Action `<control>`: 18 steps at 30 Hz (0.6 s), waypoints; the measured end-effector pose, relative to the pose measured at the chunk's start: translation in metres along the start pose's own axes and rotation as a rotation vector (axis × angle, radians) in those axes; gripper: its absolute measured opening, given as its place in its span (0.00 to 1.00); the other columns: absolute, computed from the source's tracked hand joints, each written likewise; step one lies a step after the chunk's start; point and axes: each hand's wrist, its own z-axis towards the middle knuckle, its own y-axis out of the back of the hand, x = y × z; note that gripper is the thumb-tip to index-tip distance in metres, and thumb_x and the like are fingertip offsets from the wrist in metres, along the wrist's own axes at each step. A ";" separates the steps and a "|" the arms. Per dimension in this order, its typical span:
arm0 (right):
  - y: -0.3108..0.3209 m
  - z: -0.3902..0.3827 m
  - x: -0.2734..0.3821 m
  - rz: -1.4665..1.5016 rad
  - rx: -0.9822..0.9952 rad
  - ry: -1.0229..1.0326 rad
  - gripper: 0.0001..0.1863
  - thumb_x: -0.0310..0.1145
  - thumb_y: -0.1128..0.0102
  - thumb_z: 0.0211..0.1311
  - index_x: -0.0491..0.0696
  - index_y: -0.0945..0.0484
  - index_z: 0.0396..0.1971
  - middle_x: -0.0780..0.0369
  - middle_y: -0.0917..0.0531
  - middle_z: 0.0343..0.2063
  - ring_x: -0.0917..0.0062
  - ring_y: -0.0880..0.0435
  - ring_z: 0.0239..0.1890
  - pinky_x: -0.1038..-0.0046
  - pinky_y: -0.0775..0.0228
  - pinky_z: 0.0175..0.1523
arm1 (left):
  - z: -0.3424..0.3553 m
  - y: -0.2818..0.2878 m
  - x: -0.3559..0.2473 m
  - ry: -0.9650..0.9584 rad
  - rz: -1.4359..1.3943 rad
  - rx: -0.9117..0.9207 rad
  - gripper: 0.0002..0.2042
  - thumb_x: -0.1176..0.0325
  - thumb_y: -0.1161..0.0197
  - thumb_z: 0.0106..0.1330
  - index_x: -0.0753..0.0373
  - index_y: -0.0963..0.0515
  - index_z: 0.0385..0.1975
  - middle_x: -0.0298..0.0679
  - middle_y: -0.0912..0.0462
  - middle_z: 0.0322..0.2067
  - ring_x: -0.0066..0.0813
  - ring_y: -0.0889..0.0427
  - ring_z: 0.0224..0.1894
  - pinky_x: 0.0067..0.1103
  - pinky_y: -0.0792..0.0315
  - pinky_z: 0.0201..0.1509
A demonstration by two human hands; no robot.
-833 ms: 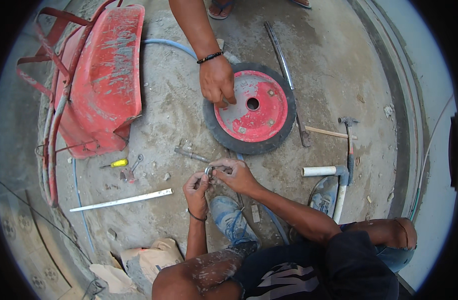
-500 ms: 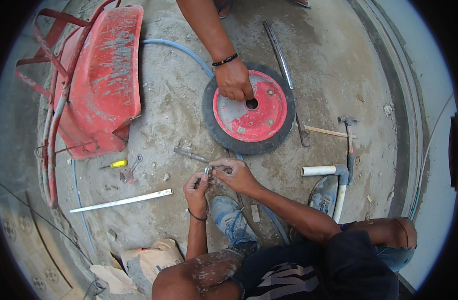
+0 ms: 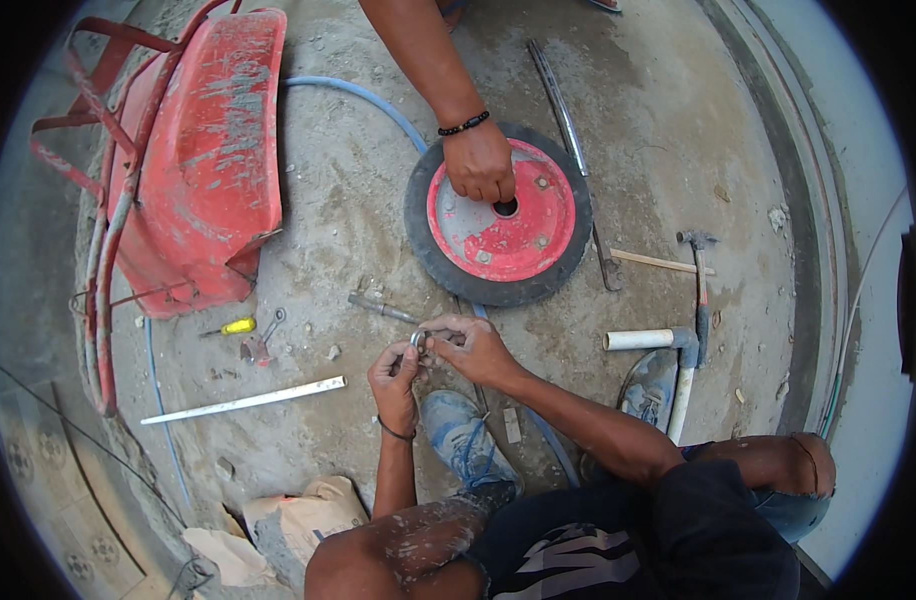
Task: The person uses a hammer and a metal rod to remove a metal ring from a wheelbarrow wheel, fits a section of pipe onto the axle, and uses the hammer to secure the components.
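Observation:
Between my fingertips is a small metal ring (image 3: 417, 341), which looks like a bearing. My left hand (image 3: 394, 372) pinches it from the left, and my right hand (image 3: 468, 348) grips its other side. Just beyond my hands a metal rod (image 3: 381, 308) lies on the ground. Farther off lies a wheel (image 3: 523, 262) with a black tyre and a worn red and grey rim. A co-worker's hand (image 3: 478, 163), with a beaded bracelet, reaches to the wheel's centre hole; its fingertips are at the hole's edge.
A red wheelbarrow (image 3: 203, 170) lies tipped at the left. Nearby are a yellow screwdriver (image 3: 236, 327), a wrench (image 3: 276, 320) and a white pipe (image 3: 243, 400). To the right are a hammer (image 3: 699, 280), an elbow pipe (image 3: 640, 341) and a metal bar (image 3: 558, 105). A torn paper bag (image 3: 313, 515) lies near my left knee.
The co-worker's hand has shifted slightly right, with its fingers now over the edge of the wheel's hole. My hands keep nearly the same hold on the metal ring.

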 end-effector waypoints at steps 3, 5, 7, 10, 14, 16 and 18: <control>0.001 0.000 -0.007 0.006 -0.049 0.067 0.14 0.31 0.38 0.60 0.40 0.20 0.44 0.63 0.18 0.24 0.84 0.21 0.24 0.77 0.29 0.31 | 0.000 -0.004 0.003 0.001 -0.001 0.005 0.10 0.66 0.40 0.67 0.68 0.20 0.35 0.36 0.18 0.26 0.18 0.23 0.26 0.14 0.32 0.28; 0.000 0.001 -0.007 0.011 -0.043 0.054 0.14 0.31 0.38 0.60 0.40 0.20 0.44 0.63 0.18 0.24 0.85 0.22 0.24 0.78 0.29 0.31 | 0.000 -0.003 0.001 0.008 -0.010 0.002 0.10 0.66 0.40 0.68 0.68 0.20 0.35 0.36 0.18 0.25 0.17 0.23 0.25 0.14 0.32 0.28; 0.000 0.002 -0.007 0.017 -0.028 0.042 0.14 0.31 0.38 0.60 0.40 0.20 0.44 0.63 0.18 0.24 0.85 0.22 0.24 0.78 0.29 0.31 | 0.000 -0.002 0.002 0.010 -0.002 -0.002 0.10 0.66 0.40 0.67 0.68 0.20 0.35 0.36 0.18 0.26 0.17 0.24 0.25 0.14 0.32 0.28; 0.002 0.004 -0.009 0.040 0.022 0.052 0.15 0.33 0.38 0.60 0.42 0.20 0.44 0.63 0.19 0.25 0.85 0.22 0.25 0.77 0.29 0.32 | -0.002 0.004 0.006 0.005 0.035 0.003 0.11 0.65 0.40 0.68 0.68 0.21 0.35 0.36 0.18 0.28 0.18 0.23 0.26 0.15 0.31 0.29; 0.007 0.004 0.001 -0.125 0.064 0.023 0.17 0.36 0.37 0.59 0.44 0.20 0.46 0.60 0.17 0.28 0.80 0.20 0.28 0.76 0.28 0.36 | -0.009 0.017 0.010 0.005 0.081 -0.032 0.12 0.63 0.40 0.68 0.68 0.21 0.35 0.36 0.19 0.29 0.18 0.24 0.27 0.16 0.31 0.30; 0.009 0.006 -0.001 -0.236 0.046 0.025 0.18 0.36 0.36 0.59 0.45 0.21 0.47 0.57 0.16 0.33 0.75 0.18 0.32 0.75 0.27 0.40 | -0.014 0.022 0.010 0.017 0.097 -0.092 0.08 0.67 0.38 0.66 0.67 0.20 0.34 0.33 0.19 0.24 0.14 0.26 0.22 0.13 0.33 0.26; 0.017 0.010 -0.014 -0.246 -0.001 0.076 0.17 0.34 0.35 0.57 0.46 0.20 0.46 0.58 0.17 0.32 0.76 0.18 0.31 0.75 0.27 0.40 | -0.019 0.022 0.014 0.027 0.099 -0.126 0.07 0.68 0.38 0.66 0.66 0.20 0.33 0.32 0.19 0.24 0.13 0.26 0.22 0.12 0.34 0.26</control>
